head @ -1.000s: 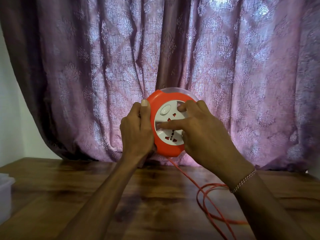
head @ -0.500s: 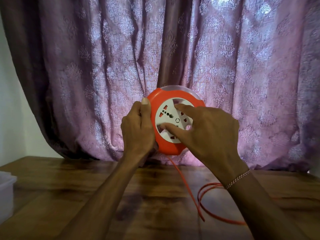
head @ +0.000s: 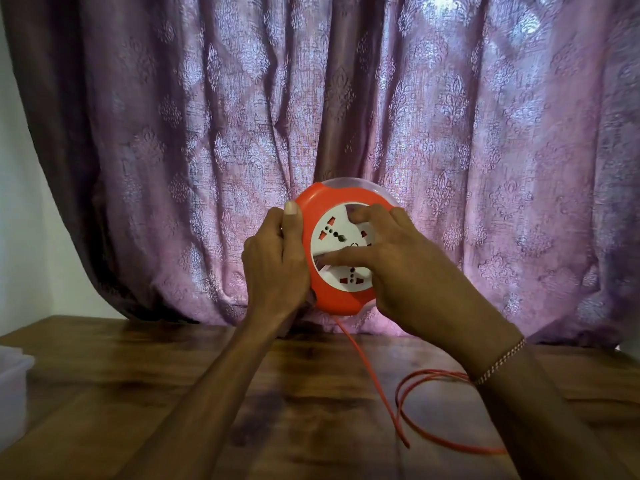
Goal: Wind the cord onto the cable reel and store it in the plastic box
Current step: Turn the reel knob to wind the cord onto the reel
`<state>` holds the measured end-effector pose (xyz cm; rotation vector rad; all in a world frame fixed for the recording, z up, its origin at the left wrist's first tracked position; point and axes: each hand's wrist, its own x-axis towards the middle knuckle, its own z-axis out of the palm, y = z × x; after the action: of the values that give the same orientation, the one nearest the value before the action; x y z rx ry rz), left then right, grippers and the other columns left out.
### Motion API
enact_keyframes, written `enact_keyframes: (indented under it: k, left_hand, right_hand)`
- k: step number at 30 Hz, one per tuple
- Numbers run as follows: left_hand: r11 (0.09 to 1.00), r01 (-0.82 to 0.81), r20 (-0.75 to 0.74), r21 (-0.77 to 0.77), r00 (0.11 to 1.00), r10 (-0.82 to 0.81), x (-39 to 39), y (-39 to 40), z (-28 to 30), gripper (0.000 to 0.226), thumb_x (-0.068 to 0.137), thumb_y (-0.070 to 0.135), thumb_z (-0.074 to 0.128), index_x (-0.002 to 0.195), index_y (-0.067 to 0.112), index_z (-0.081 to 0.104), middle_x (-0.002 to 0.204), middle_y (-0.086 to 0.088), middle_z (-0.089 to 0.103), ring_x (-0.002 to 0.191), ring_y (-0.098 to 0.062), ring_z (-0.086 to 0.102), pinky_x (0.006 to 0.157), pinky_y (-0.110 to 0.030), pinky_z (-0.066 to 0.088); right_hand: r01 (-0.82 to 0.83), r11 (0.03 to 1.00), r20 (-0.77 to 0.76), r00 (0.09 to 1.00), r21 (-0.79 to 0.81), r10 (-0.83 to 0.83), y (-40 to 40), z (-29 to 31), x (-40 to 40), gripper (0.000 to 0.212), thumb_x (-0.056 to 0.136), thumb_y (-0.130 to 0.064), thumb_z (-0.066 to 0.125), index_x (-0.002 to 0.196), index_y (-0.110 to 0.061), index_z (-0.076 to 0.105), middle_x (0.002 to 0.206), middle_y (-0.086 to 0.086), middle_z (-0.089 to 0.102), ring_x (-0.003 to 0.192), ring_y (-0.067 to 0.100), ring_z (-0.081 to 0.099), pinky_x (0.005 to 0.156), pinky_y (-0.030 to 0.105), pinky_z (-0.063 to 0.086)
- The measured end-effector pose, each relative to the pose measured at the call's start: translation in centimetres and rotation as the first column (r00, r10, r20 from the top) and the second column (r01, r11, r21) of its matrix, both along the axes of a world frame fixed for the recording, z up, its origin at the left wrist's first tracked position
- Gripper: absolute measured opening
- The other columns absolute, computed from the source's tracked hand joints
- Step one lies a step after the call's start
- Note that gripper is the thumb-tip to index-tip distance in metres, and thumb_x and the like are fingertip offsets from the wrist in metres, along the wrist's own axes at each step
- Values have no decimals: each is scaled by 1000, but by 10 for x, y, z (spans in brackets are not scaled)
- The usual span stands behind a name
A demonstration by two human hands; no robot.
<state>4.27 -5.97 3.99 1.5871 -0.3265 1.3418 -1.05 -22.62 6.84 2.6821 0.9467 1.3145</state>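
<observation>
I hold a round orange cable reel upright above the table, its white socket face turned toward me. My left hand grips the reel's left rim, thumb on the front edge. My right hand rests on the socket face, with the index finger and another finger pressed into it. An orange cord drops from the reel's bottom to the wooden table and lies there in a loose loop to the right. The plastic box shows only as a translucent corner at the far left edge.
A purple patterned curtain hangs close behind the reel and reaches the table's back edge. A pale wall is at the left. My right forearm covers part of the cord loop.
My right hand has turned the white socket face, so its socket holes sit at new angles. The slack cord on the table has shortened and its loop has shifted. The left hand has stayed put.
</observation>
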Motion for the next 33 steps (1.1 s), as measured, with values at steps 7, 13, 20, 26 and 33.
enact_keyframes:
  k: [7,13,20,26,33]
  left_hand:
    - [999,-33,24,-2,999,33,0,-1,1,49,102,58,30,65,26,37,54,5,43,55,-18,40,58,-54,42]
    - [1000,-12,21,0,1000,12,0,-3,0,50,102,59,30,67,25,39,55,7,45,57,-18,42,59,-53,43]
    - [1000,-10,30,0,1000,10,0,-2,0,49,102,58,29,67,24,38,55,6,43,55,-15,40,58,-54,42]
    - [1000,23,26,-6,999,-23,-1,-1,2,50,103,57,29,69,23,41,56,5,47,55,-18,46,59,-54,45]
    - [996,83,31,-10,996,-83,-1,-1,0,52,103,56,30,74,16,46,63,-3,54,62,-31,55,61,-56,48]
  right_hand:
    - [7,983,84,996,182,-23,1,-7,5,54,78,-42,50,130,-56,53,109,0,55,108,25,55,75,36,51]
    - [12,890,136,987,456,-83,9,-8,8,63,76,-72,57,120,-29,67,88,2,77,83,33,70,74,42,56]
    - [-16,916,142,989,400,-45,4,-3,1,52,81,-64,60,117,-27,63,93,-5,71,92,24,60,71,38,51]
    - [-49,998,62,997,38,47,-5,3,-5,49,80,-14,58,125,-33,61,129,14,51,112,33,42,93,39,39]
    - [69,997,4,998,20,-69,2,0,-5,59,78,-41,29,126,-48,60,135,14,49,117,34,40,89,44,45]
